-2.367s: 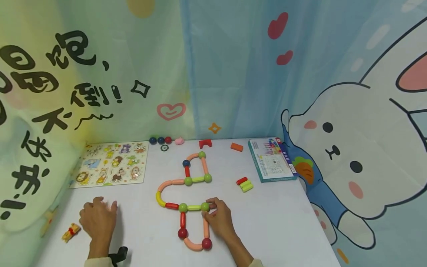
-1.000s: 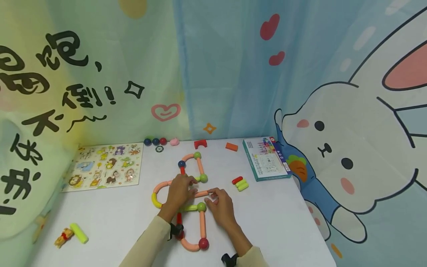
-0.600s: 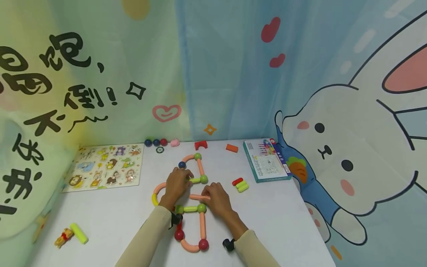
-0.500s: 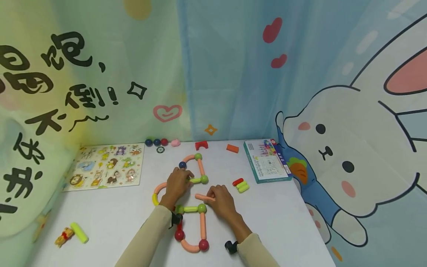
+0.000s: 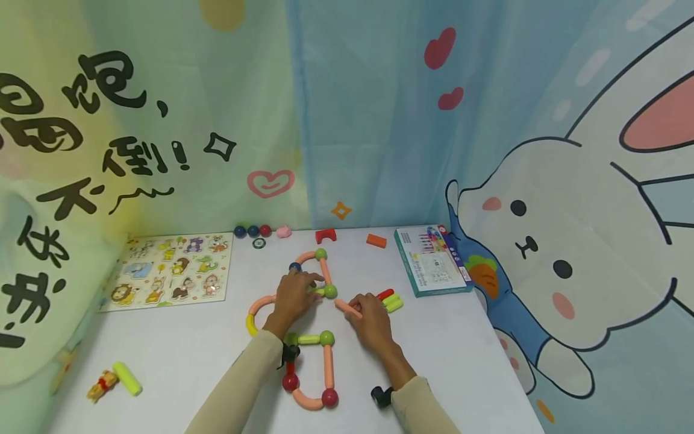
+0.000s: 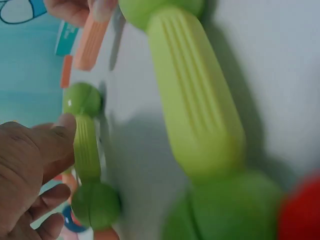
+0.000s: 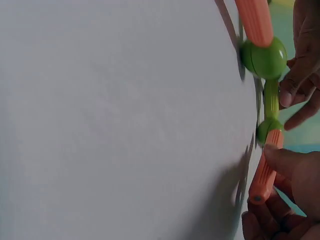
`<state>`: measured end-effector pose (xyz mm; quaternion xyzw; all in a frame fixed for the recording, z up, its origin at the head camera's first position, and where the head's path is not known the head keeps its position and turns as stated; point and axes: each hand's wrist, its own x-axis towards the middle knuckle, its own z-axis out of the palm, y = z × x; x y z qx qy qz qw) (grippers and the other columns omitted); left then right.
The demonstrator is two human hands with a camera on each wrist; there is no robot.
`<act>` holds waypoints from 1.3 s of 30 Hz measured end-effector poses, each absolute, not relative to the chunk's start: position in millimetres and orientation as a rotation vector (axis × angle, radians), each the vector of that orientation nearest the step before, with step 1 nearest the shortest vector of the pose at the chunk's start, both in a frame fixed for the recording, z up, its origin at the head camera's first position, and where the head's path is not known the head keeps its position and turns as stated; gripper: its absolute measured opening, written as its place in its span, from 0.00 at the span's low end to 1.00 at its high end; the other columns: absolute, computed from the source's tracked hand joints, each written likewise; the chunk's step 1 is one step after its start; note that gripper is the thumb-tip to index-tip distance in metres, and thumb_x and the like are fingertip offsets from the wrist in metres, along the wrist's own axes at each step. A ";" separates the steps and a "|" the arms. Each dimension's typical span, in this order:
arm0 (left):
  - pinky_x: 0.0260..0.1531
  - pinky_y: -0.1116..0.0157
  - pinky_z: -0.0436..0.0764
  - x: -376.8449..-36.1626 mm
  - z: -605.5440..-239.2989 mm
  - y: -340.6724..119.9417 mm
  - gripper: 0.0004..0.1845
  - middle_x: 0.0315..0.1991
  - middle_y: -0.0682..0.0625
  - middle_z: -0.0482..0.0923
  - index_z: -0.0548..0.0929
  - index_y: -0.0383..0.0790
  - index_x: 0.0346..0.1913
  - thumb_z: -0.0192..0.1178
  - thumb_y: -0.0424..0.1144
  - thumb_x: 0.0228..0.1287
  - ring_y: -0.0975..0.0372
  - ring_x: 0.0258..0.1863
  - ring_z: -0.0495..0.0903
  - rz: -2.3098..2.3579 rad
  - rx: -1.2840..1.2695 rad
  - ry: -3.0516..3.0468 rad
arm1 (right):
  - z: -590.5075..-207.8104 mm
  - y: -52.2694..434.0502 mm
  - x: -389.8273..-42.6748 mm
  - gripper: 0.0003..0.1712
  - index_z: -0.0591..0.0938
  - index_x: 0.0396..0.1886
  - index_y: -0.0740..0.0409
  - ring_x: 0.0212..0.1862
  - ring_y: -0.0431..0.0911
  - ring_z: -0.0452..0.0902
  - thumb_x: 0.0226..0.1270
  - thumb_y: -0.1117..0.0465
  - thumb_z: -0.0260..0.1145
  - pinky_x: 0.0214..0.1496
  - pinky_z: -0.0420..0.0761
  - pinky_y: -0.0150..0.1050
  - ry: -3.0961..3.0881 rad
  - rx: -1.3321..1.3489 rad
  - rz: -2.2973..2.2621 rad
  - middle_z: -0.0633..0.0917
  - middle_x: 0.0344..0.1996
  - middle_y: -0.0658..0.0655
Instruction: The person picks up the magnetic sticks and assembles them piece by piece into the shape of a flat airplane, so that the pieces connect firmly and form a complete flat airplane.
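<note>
Salmon-orange ribbed plastic rod (image 5: 347, 309) sits pinched in the fingers of our right hand (image 5: 373, 322), lying slantwise on the white worktop (image 5: 461, 355) with its far end touching the green ball (image 5: 330, 292) at the lower right corner of the upper loop of the rod-and-ball chain. From the head view, our left hand (image 5: 293, 297) rests over that loop, fingers curled onto the short lime-green ribbed rod (image 5: 318, 292) just left of the same ball. Close to the right hand lie three loose short rods, one red and two lime (image 5: 391, 299); a teal box (image 5: 434, 260) and an animal puzzle board (image 5: 172, 269) lie farther off on either side. From the left wrist view, our thumb (image 6: 55, 140) presses the side of the lime-green rod (image 6: 87, 147) between two green balls, and the orange rod (image 6: 91, 42) shows at the top under a fingertip of the other hand. From the right wrist view, our right thumb and fingers (image 7: 287, 172) grip the orange rod (image 7: 265, 167), whose tip meets the green ball (image 7: 265, 130), while the left hand's fingers (image 7: 300, 80) hold the lime-green rod (image 7: 271, 98) beyond it.
</note>
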<state>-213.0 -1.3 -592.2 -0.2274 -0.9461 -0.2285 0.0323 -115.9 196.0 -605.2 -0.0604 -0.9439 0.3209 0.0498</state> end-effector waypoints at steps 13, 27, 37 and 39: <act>0.45 0.58 0.79 -212.3 -593.8 18.5 0.14 0.45 0.51 0.92 0.91 0.50 0.52 0.73 0.33 0.66 0.57 0.44 0.78 -0.803 -0.734 -2.964 | -605.9 194.2 -135.6 0.13 0.87 0.49 0.51 0.42 0.47 0.73 0.67 0.61 0.78 0.44 0.74 0.40 -2.885 -0.207 0.943 0.80 0.37 0.54; 0.48 0.52 0.76 -191.8 -583.9 -16.6 0.21 0.51 0.48 0.91 0.88 0.51 0.61 0.76 0.40 0.65 0.51 0.50 0.80 -0.823 -0.567 -2.787 | -615.7 194.3 -146.7 0.13 0.88 0.52 0.50 0.47 0.48 0.75 0.69 0.60 0.77 0.51 0.80 0.43 -2.887 -0.203 0.840 0.84 0.42 0.54; 0.43 0.47 0.66 -119.0 -558.7 -168.5 0.14 0.41 0.32 0.87 0.87 0.34 0.52 0.72 0.32 0.64 0.39 0.41 0.75 -0.877 0.203 -2.403 | -618.1 199.6 -146.3 0.14 0.89 0.53 0.49 0.47 0.47 0.74 0.69 0.62 0.76 0.49 0.79 0.41 -2.894 -0.188 0.880 0.84 0.43 0.54; 0.46 0.43 0.65 -99.6 -556.9 -200.1 0.15 0.41 0.29 0.84 0.85 0.30 0.52 0.70 0.33 0.65 0.35 0.43 0.74 -0.832 0.431 -2.378 | -617.4 200.7 -145.9 0.14 0.89 0.53 0.48 0.47 0.47 0.74 0.69 0.62 0.77 0.50 0.79 0.41 -2.891 -0.198 0.888 0.84 0.44 0.54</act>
